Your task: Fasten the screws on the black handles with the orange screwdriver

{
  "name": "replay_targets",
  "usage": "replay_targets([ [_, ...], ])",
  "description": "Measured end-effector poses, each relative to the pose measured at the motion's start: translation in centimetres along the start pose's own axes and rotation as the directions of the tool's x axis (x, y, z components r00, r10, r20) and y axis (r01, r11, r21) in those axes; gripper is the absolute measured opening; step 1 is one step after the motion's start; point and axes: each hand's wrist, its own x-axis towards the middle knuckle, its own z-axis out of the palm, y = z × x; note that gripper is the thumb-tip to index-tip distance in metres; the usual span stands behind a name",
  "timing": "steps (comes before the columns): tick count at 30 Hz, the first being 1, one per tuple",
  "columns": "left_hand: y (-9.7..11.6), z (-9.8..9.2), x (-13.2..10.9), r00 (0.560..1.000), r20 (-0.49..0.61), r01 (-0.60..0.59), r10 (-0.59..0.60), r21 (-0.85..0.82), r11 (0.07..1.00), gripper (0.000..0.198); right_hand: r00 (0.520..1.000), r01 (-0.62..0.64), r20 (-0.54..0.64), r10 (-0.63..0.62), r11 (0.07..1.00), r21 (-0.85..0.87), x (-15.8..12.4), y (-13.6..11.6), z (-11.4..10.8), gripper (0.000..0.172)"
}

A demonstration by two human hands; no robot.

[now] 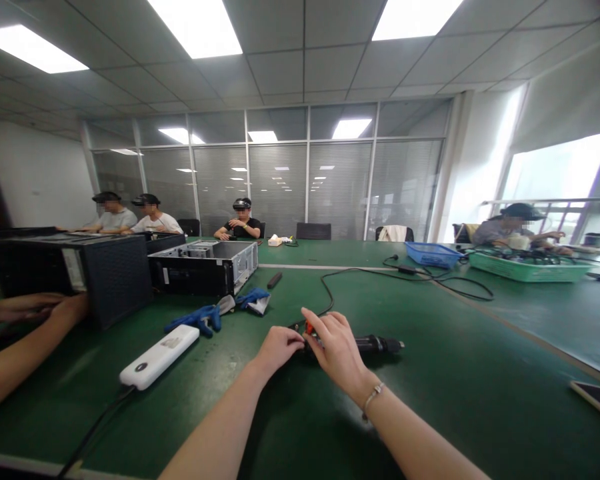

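Observation:
My left hand (276, 347) and my right hand (334, 343) meet on a black electric screwdriver (375, 345) that lies on the green table (430, 400). The right hand's fingers curl over the tool's rear end, where a small red part (309, 327) shows. The left hand's fingers are bunched against the same end, beside the black cable (325, 293) that runs off toward the back. A bracelet (372, 398) sits on my right wrist.
A white power bank (159, 356) lies at left, with blue gloves (205, 319) behind it. Two black computer cases (203, 265) stand at left, and another person's arms (25, 333) reach in there. Blue (433, 254) and green (527, 269) trays sit far right. A phone (597, 399) lies at the right edge. Several people sit at the back.

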Motion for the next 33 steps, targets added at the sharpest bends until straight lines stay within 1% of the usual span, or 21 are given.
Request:
replay_targets([
  [4, 0.23, -0.08, -0.08, 1.0, -0.006, 0.009, -0.009, 0.03, 1.0, 0.018, 1.0, 0.014, 0.0, -0.015, 0.993, 0.119, 0.01, -0.2, 0.2, 0.055],
  [6, 0.23, -0.08, -0.09, 1.0, -0.004, 0.01, -0.01, 0.034, 0.999, 0.017, 1.0, 0.022, 0.006, -0.023, 0.995, 0.097, 0.02, -0.16, 0.35, 0.052],
  [8, 0.17, -0.05, -0.08, 1.0, -0.001, 0.009, -0.009, 0.029, 1.0, 0.017, 1.0, 0.015, -0.001, -0.015, 0.999, 0.034, 0.04, -0.15, 0.43, 0.046],
  [10, 0.1, -0.02, -0.07, 1.0, -0.002, 0.004, -0.004, 0.029, 1.0, 0.018, 1.0, 0.005, -0.011, -0.005, 1.0, -0.001, 0.08, -0.31, 0.4, 0.043],
  [13, 0.06, -0.01, -0.07, 1.0, -0.021, -0.008, 0.008, 0.036, 0.999, 0.018, 1.0, -0.001, 0.008, 0.001, 0.997, 0.074, 0.15, -0.77, 0.29, 0.049],
  [16, 0.12, -0.05, -0.06, 1.0, -0.009, -0.001, 0.002, 0.054, 0.999, 0.018, 0.999, 0.019, 0.036, -0.025, 0.989, 0.145, 0.12, -0.88, 0.35, 0.053],
  [18, 0.16, -0.08, -0.03, 1.0, -0.002, 0.009, -0.009, 0.062, 0.998, 0.018, 0.998, 0.039, 0.039, -0.043, 0.995, 0.095, 0.06, -0.63, 0.46, 0.05],
  [21, 0.13, -0.07, -0.01, 1.0, -0.012, 0.002, -0.001, 0.056, 0.998, 0.018, 0.999, 0.03, 0.018, -0.03, 1.0, -0.006, 0.0, -0.29, 0.48, 0.044],
  [23, 0.07, -0.03, -0.03, 1.0, -0.02, -0.017, 0.018, 0.045, 0.999, 0.018, 1.0, 0.018, 0.0, -0.018, 1.0, 0.009, 0.02, -0.36, 0.37, 0.046],
  [27, 0.03, 0.02, -0.11, 0.999, -0.032, -0.025, 0.027, 0.055, 0.998, 0.018, 0.999, 0.043, 0.008, -0.044, 0.991, 0.127, 0.0, -0.65, 0.31, 0.052],
  [29, 0.07, -0.01, -0.12, 0.999, -0.033, -0.026, 0.029, 0.063, 0.998, 0.019, 0.998, 0.055, 0.017, -0.057, 0.992, 0.115, -0.1, -0.52, 0.44, 0.052],
  [33, 0.11, -0.09, -0.07, 0.999, -0.02, -0.041, 0.042, 0.072, 0.997, 0.018, 1.0, 0.03, -0.001, -0.03, 0.999, 0.022, -0.18, -0.27, 0.44, 0.047],
])
